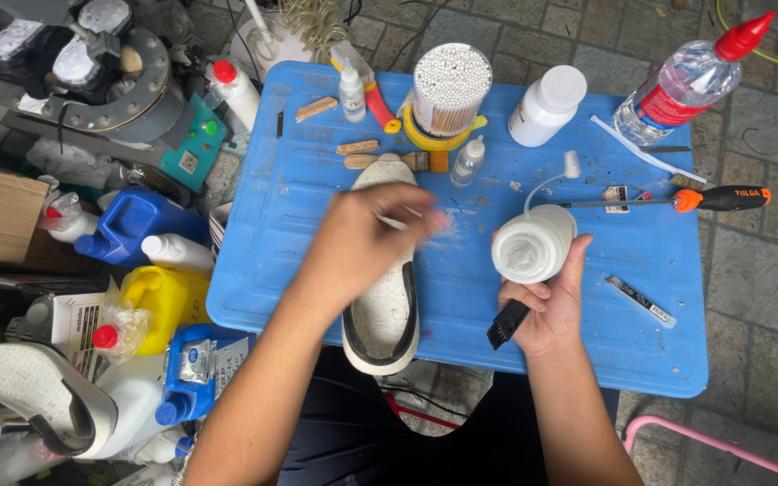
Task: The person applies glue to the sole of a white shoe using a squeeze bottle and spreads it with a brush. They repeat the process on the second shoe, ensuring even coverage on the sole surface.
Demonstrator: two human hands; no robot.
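Observation:
A white slip-on shoe (384,310) lies lengthwise on the blue plastic tabletop (659,297), its heel hanging over the near edge. My left hand (366,236) hovers over the shoe's middle, blurred, pinching a thin white stick whose tip points right. My right hand (547,301) holds an open white jar (533,243) of white paste tilted toward me, with a small black brush (507,324) tucked under the fingers. The jar's cap (572,164) dangles on a thin strap behind it.
On the blue top stand a tub of cotton swabs (448,90), a white bottle (547,105), two small dropper bottles (351,93), wooden brushes (398,162), an orange-handled screwdriver (677,200) and a clear red-capped bottle (691,79). Jugs (128,225) and another shoe (42,396) crowd the left.

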